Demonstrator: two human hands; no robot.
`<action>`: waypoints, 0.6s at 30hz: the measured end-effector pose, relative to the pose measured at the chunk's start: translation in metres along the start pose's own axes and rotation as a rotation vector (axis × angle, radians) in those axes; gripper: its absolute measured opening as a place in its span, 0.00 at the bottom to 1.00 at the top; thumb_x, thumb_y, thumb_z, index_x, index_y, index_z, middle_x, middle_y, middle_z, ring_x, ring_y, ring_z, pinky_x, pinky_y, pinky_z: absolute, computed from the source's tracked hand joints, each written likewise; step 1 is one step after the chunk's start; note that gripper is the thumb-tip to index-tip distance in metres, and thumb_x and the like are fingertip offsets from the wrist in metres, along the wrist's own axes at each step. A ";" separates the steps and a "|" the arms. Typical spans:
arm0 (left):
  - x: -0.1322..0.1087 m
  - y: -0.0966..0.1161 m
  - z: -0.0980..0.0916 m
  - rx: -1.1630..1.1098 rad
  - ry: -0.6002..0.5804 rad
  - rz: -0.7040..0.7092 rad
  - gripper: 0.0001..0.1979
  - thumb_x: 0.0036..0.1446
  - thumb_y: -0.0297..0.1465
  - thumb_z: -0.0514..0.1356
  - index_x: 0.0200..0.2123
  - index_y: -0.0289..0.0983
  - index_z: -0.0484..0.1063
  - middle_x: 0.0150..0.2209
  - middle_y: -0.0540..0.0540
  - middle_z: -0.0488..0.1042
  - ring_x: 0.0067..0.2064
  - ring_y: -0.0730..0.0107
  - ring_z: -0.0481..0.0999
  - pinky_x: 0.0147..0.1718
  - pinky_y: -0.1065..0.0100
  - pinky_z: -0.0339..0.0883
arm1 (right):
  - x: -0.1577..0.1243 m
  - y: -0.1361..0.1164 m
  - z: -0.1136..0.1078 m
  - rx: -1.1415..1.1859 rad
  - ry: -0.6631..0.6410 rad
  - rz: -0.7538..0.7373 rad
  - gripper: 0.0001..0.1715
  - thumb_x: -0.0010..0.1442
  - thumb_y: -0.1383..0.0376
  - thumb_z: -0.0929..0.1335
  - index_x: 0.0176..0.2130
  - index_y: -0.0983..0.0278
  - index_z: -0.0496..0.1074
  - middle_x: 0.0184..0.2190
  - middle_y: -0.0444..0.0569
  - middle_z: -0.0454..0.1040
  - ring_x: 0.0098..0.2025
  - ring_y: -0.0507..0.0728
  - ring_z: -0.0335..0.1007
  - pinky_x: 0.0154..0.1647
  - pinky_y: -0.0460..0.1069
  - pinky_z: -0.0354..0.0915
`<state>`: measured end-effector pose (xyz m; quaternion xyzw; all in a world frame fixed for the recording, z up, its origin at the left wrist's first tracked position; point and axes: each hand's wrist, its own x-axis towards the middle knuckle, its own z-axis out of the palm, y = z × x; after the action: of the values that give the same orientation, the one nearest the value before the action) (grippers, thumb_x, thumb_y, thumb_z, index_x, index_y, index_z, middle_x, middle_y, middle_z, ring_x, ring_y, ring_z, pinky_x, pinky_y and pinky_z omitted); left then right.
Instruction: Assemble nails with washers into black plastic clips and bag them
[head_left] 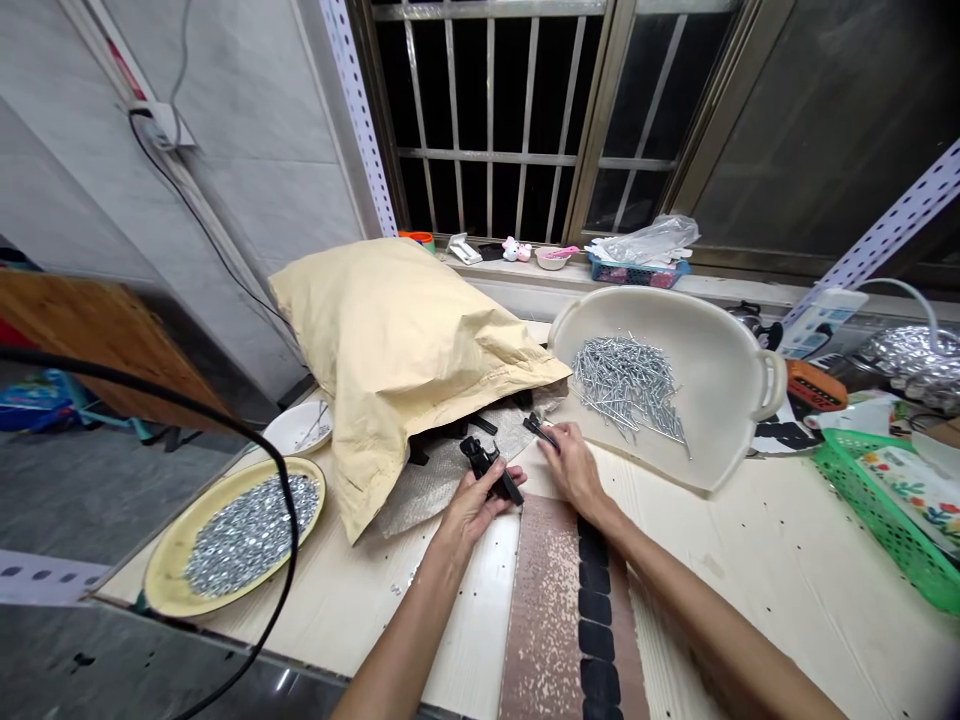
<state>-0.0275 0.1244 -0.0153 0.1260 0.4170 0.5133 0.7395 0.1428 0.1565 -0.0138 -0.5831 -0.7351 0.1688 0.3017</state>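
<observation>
Gripping a clip (pixel 491 468) by its middle, the left hand (pixel 474 508) was closed tight while the right hand (pixel 571 466) pinched a piece (pixel 541 429); both seemed light and hard.

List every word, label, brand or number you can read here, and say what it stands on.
None can be read.
The white box at the far right carries coloured print, too small and blurred to read.
The tan sack, the white tray of nails, the yellow plate and the black part in the left hand show no lettering.
</observation>
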 end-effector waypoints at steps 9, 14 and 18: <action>0.004 0.004 -0.003 -0.174 -0.002 0.147 0.14 0.46 0.24 0.67 0.38 0.33 0.74 0.34 0.43 0.77 0.37 0.67 0.78 0.44 0.64 0.71 | -0.001 -0.013 0.008 0.032 -0.047 -0.092 0.15 0.64 0.60 0.59 0.45 0.61 0.69 0.37 0.51 0.70 0.39 0.57 0.67 0.41 0.50 0.63; 0.002 0.011 -0.005 -0.143 -0.006 0.201 0.16 0.40 0.26 0.70 0.36 0.33 0.75 0.39 0.41 0.78 0.44 0.62 0.76 0.43 0.66 0.70 | 0.014 -0.049 0.016 0.134 -0.298 -0.275 0.19 0.65 0.58 0.57 0.39 0.60 0.73 0.32 0.46 0.72 0.34 0.54 0.68 0.36 0.47 0.62; 0.003 0.016 -0.008 -0.153 0.173 0.371 0.20 0.33 0.28 0.73 0.33 0.32 0.73 0.28 0.45 0.76 0.30 0.67 0.77 0.32 0.66 0.71 | 0.059 -0.047 0.034 -0.090 -0.223 -0.086 0.23 0.67 0.61 0.55 0.35 0.65 0.74 0.32 0.48 0.73 0.36 0.53 0.67 0.38 0.46 0.59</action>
<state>-0.0432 0.1324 -0.0124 0.0995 0.4082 0.6796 0.6013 0.0776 0.2041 0.0030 -0.5414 -0.7954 0.1863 0.1985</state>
